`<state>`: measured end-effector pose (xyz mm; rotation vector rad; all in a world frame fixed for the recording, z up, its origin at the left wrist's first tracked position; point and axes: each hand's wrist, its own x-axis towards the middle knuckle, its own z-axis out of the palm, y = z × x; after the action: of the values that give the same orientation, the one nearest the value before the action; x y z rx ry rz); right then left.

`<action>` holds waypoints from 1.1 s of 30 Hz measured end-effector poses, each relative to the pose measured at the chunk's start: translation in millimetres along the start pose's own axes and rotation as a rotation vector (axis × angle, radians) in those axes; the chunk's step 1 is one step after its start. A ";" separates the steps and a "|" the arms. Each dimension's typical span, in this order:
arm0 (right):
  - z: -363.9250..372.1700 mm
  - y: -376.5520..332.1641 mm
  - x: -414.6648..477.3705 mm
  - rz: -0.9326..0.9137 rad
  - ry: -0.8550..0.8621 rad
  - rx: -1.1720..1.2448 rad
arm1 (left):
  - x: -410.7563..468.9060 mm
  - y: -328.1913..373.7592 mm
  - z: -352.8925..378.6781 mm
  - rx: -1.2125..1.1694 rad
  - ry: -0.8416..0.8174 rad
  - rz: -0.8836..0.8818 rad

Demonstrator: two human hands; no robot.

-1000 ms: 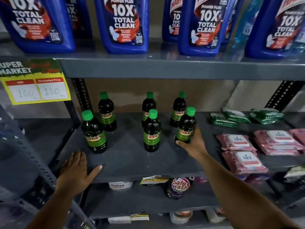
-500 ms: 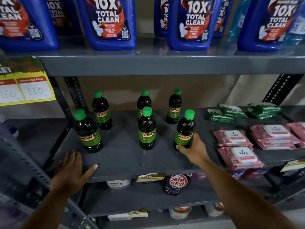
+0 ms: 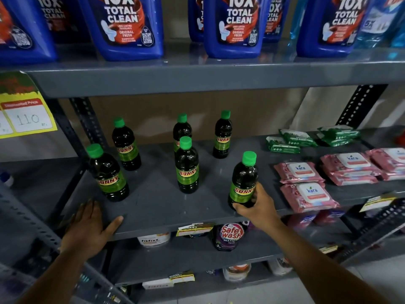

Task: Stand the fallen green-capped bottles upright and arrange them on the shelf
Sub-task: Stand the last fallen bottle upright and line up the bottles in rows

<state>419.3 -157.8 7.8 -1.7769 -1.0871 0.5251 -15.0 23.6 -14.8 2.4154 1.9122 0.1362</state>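
Observation:
Several dark green-capped Sunny bottles stand upright on the grey middle shelf (image 3: 157, 207). My right hand (image 3: 256, 207) grips the base of the front right bottle (image 3: 243, 178), which stands near the shelf's front edge. The front middle bottle (image 3: 187, 165) and the front left bottle (image 3: 107, 174) stand free. Behind them are the back left bottle (image 3: 126, 145), the back middle bottle (image 3: 182, 130), partly hidden, and the back right bottle (image 3: 222, 136). My left hand (image 3: 89, 224) lies flat on the shelf's front left corner, fingers apart, holding nothing.
Pink Kara wipe packs (image 3: 306, 189) and green packs (image 3: 291, 141) lie on the shelf's right side. Big blue cleaner jugs (image 3: 127, 27) fill the shelf above. A yellow price tag (image 3: 26, 117) hangs at left. A Safe Wash pouch (image 3: 230, 235) sits on the shelf below.
My right hand has drawn the front right bottle forward toward the shelf's front edge. The left hand has stayed on the shelf corner.

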 end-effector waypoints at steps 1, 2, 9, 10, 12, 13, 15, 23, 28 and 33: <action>0.4 0.4 0.1 0.004 -0.003 0.004 | -0.2 0.1 -0.3 0.000 0.004 0.004; 0.6 0.9 0.2 0.009 -0.004 0.009 | -0.4 0.5 -0.9 -0.001 0.007 0.007; 1.7 3.0 -1.2 0.021 0.001 0.001 | -2.1 1.3 -2.6 0.006 0.026 0.036; 1.8 3.4 -1.2 0.028 0.001 0.003 | -2.0 1.5 -2.5 0.009 0.027 0.039; 2.1 2.6 -0.6 0.041 0.002 0.004 | -1.9 1.5 -3.1 0.008 0.032 0.045; 2.0 2.3 -0.5 0.047 0.005 0.002 | -2.0 1.7 -3.4 0.007 0.034 0.046; 2.4 1.2 0.0 0.056 0.008 -0.017 | -2.4 1.7 -3.7 0.004 0.028 0.042; 2.2 -0.8 -0.5 0.038 0.016 -0.045 | -5.4 3.5 -6.5 -0.014 0.010 0.038; -3.4 -9.2 -4.9 0.006 -0.015 -0.005 | -5.3 5.3 -8.2 -0.037 -0.020 0.023; 26.7 -4.9 -65.9 -0.330 0.310 -0.210 | -5.5 6.9 -8.9 -0.023 -0.031 0.015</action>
<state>363.8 -199.8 -7.3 -1.7363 -1.2122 -0.0665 -10.5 16.5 -5.4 2.4036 1.8690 0.1209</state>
